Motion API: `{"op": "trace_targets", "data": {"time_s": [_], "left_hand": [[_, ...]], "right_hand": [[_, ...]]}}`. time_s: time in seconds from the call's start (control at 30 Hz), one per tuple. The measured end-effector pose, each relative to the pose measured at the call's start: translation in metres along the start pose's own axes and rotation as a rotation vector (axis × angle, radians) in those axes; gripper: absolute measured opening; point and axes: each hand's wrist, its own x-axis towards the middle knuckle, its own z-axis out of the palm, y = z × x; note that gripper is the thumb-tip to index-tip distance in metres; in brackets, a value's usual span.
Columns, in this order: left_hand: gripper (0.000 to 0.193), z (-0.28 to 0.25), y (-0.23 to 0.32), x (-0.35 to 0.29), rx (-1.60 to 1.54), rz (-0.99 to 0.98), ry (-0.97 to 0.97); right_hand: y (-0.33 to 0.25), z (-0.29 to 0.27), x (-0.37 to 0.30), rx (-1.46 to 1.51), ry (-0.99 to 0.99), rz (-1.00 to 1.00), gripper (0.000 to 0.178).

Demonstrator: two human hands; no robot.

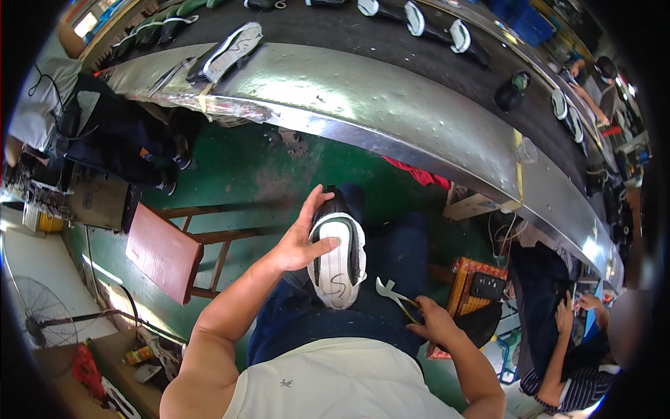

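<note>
My left hand [304, 239] grips a shoe upper on its last [339, 269], sole side up, over my lap. The thumb lies on the white insole board, which carries a dark handwritten mark, and the fingers wrap the dark end of the shoe. A white rough edge and a green lining show around the board. By my right thigh, my right hand [437, 322] is closed on the yellowish handles of a pair of pincers [392, 290]. Their metal head points up and left, a little apart from the shoe.
A metal-edged bench [307, 77] with a dark conveyor belt [314, 28] crosses ahead, bearing several shoes. One white-soled shoe [234, 52] lies on the metal edge. A brown stool [164, 251] and a fan [35, 321] are left. Co-workers stand left and sit right.
</note>
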Motion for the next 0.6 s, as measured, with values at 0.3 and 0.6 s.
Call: {"op": "trace_targets", "data": {"time_s": [0.3,0.6], "left_hand": [[0.065,-0.009,-0.03,0.009,0.128,-0.173,-0.011],[0.064,-0.012,-0.018,0.017,0.334,-0.134,-0.041]], "right_hand": [[-0.071,-0.067,0.034,0.76,-0.203,-0.035,0.037],[-0.116,-0.1,0.089,1.12,-0.453,-0.05,0.033]]}}
